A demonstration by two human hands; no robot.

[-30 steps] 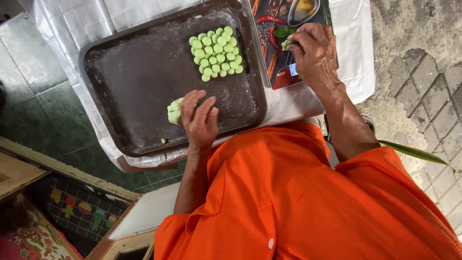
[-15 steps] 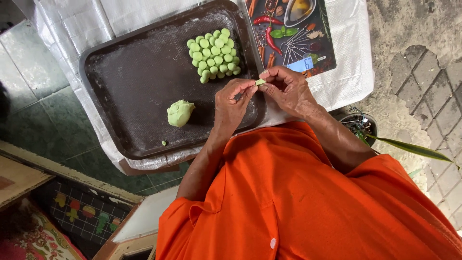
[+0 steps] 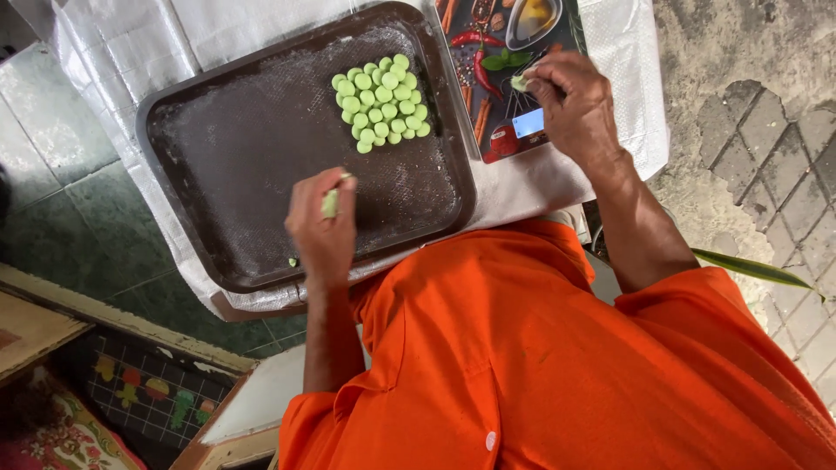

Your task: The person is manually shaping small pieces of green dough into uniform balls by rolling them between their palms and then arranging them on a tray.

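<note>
While I look straight down from the head camera, the only view, my orange shirt fills the lower part of the picture and a dark baking tray lies on a white cloth beyond it. I use the tray as my landmark.

Over the tray's near edge, my left hand is curled narrow around a lump of pale green dough; only a sliver shows between thumb and fingers. At the tray's far side sits a tight cluster of small green dough discs, touching one another. A tiny green crumb lies near the tray's near rim, just beside my left hand.

Just off the tray's right side is a flat kitchen scale, printed with chillies and spices. My right hand hovers over it, fingertips pinched on a small green piece.

Risks, as I judge them: the soft lump could squash or stick in my closed left palm if I squeeze. The pinched piece could drop beside the scale. Reaching across carelessly could nudge the packed discs out of their rows or flatten them.
</note>
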